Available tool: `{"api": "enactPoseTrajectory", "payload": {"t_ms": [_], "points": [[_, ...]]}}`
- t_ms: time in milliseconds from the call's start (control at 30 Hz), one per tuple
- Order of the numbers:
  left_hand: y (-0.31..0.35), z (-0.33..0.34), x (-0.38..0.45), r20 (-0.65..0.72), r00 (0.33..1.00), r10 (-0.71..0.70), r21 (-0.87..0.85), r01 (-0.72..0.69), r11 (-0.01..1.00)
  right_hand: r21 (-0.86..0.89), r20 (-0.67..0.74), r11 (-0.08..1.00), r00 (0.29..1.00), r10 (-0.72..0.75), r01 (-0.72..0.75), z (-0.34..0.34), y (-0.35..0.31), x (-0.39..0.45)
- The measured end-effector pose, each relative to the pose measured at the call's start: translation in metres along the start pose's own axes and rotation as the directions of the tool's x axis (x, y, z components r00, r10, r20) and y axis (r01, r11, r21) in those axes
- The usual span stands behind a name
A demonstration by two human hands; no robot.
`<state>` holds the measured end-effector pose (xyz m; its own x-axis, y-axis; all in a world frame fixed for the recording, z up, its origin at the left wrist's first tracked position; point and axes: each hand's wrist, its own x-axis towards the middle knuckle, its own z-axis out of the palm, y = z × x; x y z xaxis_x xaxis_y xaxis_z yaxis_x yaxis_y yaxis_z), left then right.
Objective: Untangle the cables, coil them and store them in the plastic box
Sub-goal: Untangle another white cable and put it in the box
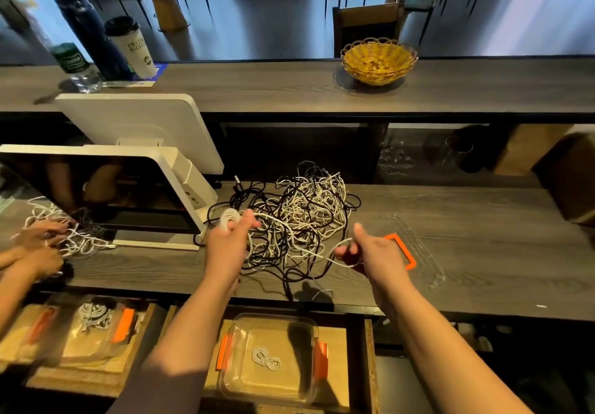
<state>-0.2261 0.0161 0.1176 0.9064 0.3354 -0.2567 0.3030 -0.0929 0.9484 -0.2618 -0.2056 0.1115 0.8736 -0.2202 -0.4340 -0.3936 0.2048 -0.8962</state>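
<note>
A big tangle of black and white cables (302,217) lies on the dark wooden counter (467,236). My left hand (230,241) holds a small white coil (229,218) at the tangle's left edge. My right hand (370,251) pinches the same white cable (309,249), which stretches between both hands over the pile. A clear plastic box (270,359) with orange clips sits below the counter, with one coiled white cable (266,358) inside. Its clear lid (415,249) with an orange latch lies on the counter behind my right hand.
A white point-of-sale screen (106,188) stands left of the tangle. Another person's hands (42,246) work on a second cable pile at far left, above a second box (96,326). A yellow basket (378,59), a cup and bottles sit on the upper shelf.
</note>
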Motion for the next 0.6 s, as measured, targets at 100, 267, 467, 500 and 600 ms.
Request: {"api": "enactPoseTrajectory", "payload": {"t_ms": [100,267,467,500,600], "points": [[0.017,-0.001,-0.013,0.333,0.940,0.076,0.098,-0.115,0.988,-0.128,-0.064,0.991,0.998,0.021,-0.029,-0.003,0.007,0.010],[0.038,0.017,-0.041,0.581,0.809,0.087,-0.148,0.000,0.989,-0.240,-0.072,0.952,0.974,-0.215,0.192,0.011,-0.006,-0.006],[0.048,0.038,-0.046,0.564,0.825,0.027,-0.634,0.412,0.655,-0.043,0.406,0.975,0.896,-0.182,0.218,0.034,-0.020,-0.036],[0.048,0.040,-0.042,0.551,0.834,0.011,-0.685,0.445,0.576,-0.063,0.434,0.976,0.886,-0.163,0.210,0.035,-0.018,-0.038],[0.047,0.040,-0.033,0.493,0.869,-0.035,-0.763,0.452,0.463,-0.145,0.440,0.950,0.878,-0.189,0.277,0.033,-0.005,-0.037]]}}
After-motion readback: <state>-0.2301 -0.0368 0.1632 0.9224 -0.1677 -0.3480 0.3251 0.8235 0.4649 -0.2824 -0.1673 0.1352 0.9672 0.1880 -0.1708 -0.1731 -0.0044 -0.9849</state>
